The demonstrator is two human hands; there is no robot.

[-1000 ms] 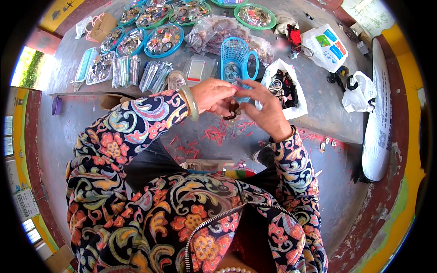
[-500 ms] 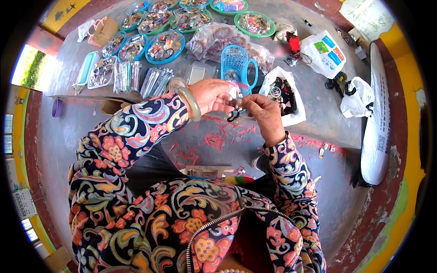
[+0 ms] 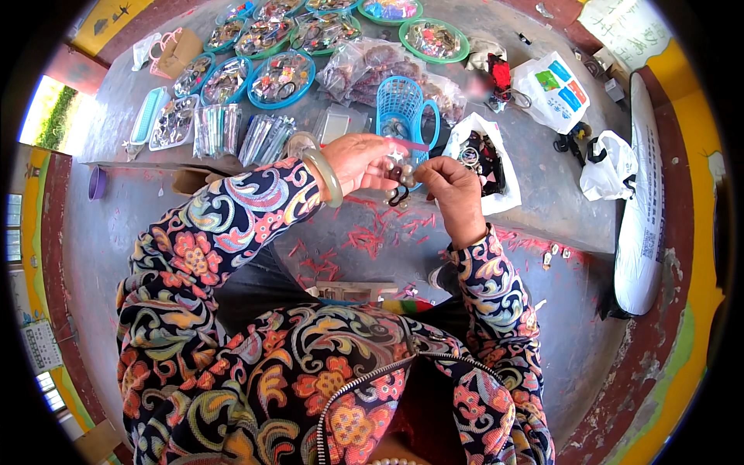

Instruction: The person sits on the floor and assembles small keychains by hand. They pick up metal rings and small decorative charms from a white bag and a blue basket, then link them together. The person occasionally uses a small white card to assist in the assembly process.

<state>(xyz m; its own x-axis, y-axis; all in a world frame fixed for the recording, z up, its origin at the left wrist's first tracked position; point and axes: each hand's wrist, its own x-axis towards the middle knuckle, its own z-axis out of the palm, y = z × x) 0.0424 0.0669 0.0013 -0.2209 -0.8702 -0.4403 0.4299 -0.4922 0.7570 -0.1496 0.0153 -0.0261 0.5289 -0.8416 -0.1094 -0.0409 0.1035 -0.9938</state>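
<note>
While left hand (image 3: pixel 358 164) pinches bag (image 3: pixel 398 157) near red strip (image 3: pixel 415 146), right hand (image 3: pixel 454 194) has fingertips together at its side, hold unclear. Bag between hands, dark band (image 3: pixel 398 196) at foot. Probably light, limp, slippery; best gripped by strip.

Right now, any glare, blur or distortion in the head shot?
Head view: fisheye bend, black corners, the dark red wall band curving at right; head view: bright opening at left, partly washed out; head view: glints on the plastic bags; head view: contents of the small clear bag between left hand and right hand lack fine detail.
</note>
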